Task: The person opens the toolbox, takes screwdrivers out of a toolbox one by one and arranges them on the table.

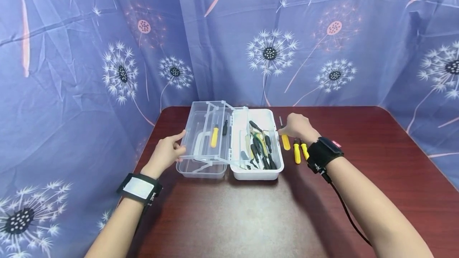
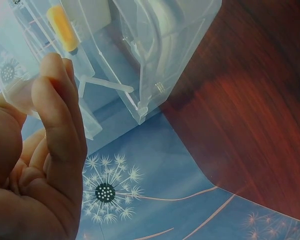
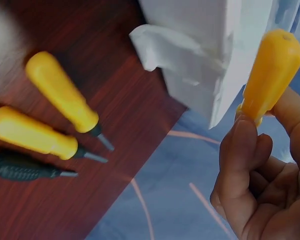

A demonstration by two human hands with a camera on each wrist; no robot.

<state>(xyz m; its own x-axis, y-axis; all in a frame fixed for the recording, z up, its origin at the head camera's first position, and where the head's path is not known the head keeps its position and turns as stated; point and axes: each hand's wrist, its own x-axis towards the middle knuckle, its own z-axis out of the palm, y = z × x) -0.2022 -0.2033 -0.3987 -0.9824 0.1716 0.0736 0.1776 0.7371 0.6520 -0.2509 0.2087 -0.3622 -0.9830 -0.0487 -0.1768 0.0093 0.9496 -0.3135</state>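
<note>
— Head view: my right hand [image 1: 297, 127] pinches a yellow screwdriver [image 1: 285, 141] beside the white toolbox [image 1: 255, 173]; left hand [image 1: 167, 152], fingers relaxed, steadies the clear tray [image 1: 201, 156].

— Wrist views?

— Left fingers [image 2: 57, 125] straight against the tray [image 2: 135, 75]. Right fingertips [image 3: 242, 145] curl round the handle [image 3: 270, 70]: light, rigid, probably slick; grip mid-handle.

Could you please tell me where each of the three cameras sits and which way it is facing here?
Head: worn on the head, looking forward and down at the table; both forearms, left hand and right hand show.
Left wrist: by the left hand's fingers, facing the clear toolbox tray.
Right wrist: by the right hand's fingers, whose grip pinches a yellow-handled screwdriver.
Head and right wrist views share the two yellow screwdrivers on the table.
</note>
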